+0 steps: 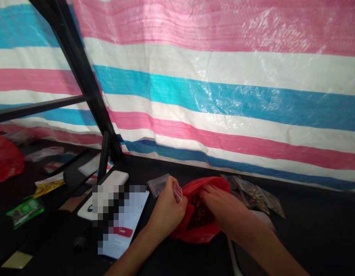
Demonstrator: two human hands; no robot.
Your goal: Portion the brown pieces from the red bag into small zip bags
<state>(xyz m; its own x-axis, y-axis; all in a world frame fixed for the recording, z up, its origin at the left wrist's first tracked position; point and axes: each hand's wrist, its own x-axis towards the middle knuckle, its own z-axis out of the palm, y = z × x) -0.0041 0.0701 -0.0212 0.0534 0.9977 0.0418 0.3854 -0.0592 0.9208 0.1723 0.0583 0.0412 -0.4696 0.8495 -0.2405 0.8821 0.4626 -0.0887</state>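
Observation:
A red plastic bag [203, 235] stands open on the black table, filled with small dark reddish-brown dried pieces [198, 212]. Inside its mouth, at the right, is my right hand [223, 201], fingers bent together over the pieces; the fingertips are hidden. My left hand [169, 207] is closed at the bag's left edge, pinching a small clear zip bag [177, 191] with a reddish line along it. Just behind the left hand lies another clear zip bag [158, 185], flat. Several filled clear bags [256, 197] with brownish contents lie beyond my right hand.
Left of my left arm lie a phone [128, 226] with a lit screen and a white power bank [118, 177]. Farther left are a green packet [25, 212], a yellow packet [50, 184] and a red bag [6, 159]. A black metal frame [76, 65] and striped sheeting [223, 103] rise behind.

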